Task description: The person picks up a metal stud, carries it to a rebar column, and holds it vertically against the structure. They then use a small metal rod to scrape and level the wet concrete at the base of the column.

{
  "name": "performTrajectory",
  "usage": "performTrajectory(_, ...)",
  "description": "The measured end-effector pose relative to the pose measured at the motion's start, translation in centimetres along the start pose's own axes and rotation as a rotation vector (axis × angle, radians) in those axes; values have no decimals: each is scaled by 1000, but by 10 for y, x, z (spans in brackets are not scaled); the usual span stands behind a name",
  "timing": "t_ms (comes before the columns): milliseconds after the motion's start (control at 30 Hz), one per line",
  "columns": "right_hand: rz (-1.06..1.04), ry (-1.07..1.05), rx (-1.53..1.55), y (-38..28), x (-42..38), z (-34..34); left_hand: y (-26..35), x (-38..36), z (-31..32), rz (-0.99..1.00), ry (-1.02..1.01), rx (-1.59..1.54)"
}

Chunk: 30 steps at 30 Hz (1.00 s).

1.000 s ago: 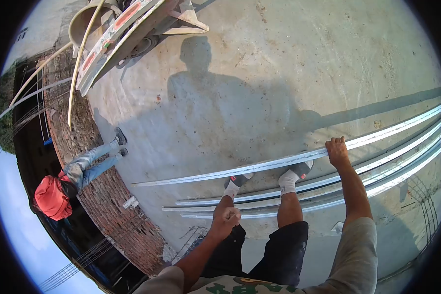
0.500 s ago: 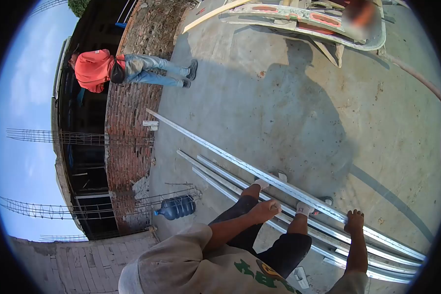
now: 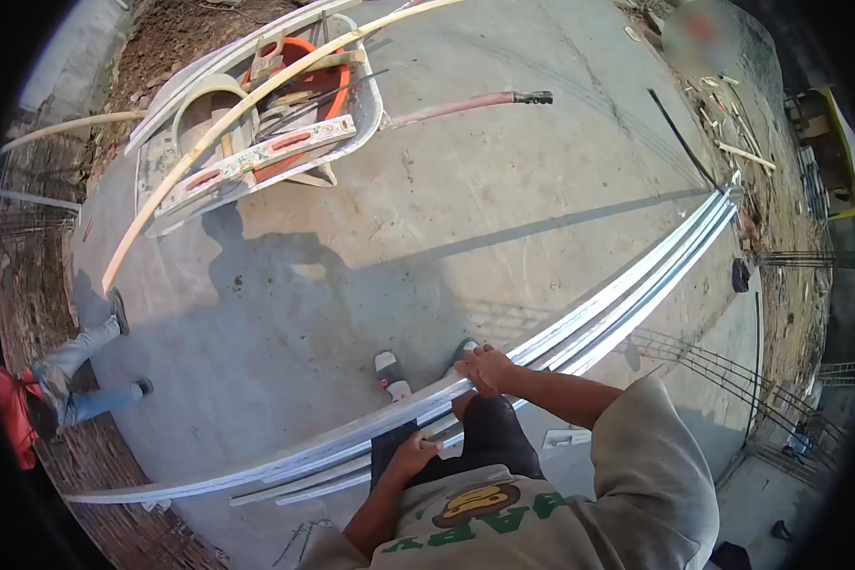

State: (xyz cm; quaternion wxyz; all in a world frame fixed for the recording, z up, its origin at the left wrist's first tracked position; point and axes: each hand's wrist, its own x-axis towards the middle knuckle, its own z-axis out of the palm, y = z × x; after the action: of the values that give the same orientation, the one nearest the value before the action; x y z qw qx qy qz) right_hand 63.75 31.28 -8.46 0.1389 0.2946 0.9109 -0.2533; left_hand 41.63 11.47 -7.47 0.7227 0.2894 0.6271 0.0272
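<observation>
Several long pale metal profiles point(image 3: 627, 313) lie side by side across my legs' area, running from lower left to upper right. My right hand point(image 3: 484, 369) is closed over the uppermost profile, just above my dark shorts. Nearer my body, my left hand point(image 3: 416, 454) is closed beside the lower profiles, over my thigh; what it holds, if anything, is hidden. Both feet, in grey and white footwear point(image 3: 389, 372), stand on the concrete beyond the profiles.
A wheelbarrow point(image 3: 375, 119) at upper left holds an orange bucket point(image 3: 337, 90), a level point(image 3: 285, 144) and tools, with a curved wooden strip point(image 3: 247, 103) across it. At far left a person in red point(image 3: 14, 408) stands by bricks. Rebar cages point(image 3: 722, 369) are at right.
The view has swung to the right, bringing the profiles' far right ends into sight. My right hand now grips the uppermost profile closer to my body's middle.
</observation>
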Motion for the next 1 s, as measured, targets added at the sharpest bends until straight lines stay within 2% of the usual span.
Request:
performTrajectory(33, 42, 45, 17, -25, 2, -38, 4, -2, -11, 57, 25, -110)
performTrajectory(67, 59, 133, 1, -39, 13, -27, 21, -11, -23, 45, 44, -245)
performTrajectory(133, 15, 188, 9, -71, 19, -75, 52, -25, -48, 159, 52, -243)
performTrajectory(233, -21, 312, 37, -110, 43, -120, 67, -19, -82, 270, 97, -22)
performTrajectory(333, -24, 339, 15, -144, 50, -160, 98, -23, -99, 379, -33, -143)
performTrajectory(400, -15, 431, -27, -158, 73, -157, 121, -31, -89, 673, 150, -55)
performTrajectory(467, 141, 694, -80, -178, 106, -129, 143, -41, -83, 898, 281, 2)
performTrajectory(533, 185, 728, -88, -189, 109, -130, 171, -56, -85, 991, 265, -22)
performTrajectory(667, 40, 357, -51, -220, 56, -241, 222, -81, -78, 1081, 86, -96)
performTrajectory(800, -339, 267, 140, -187, 0, -323, 258, -101, -57, 1122, 14, -174)
performTrajectory(867, -403, 472, 175, -159, -43, -346, 265, -116, -53, 1132, 29, -214)
performTrajectory(933, -325, 588, 294, -101, -97, -358, 271, -137, -50, 1153, 63, -250)
performTrajectory(967, -203, 629, 275, -64, -121, -348, 276, -149, -49, 1164, 124, -277)
performTrajectory(1000, -21, 509, 270, -35, -151, -346, 282, -160, -46, 1184, 185, -300)
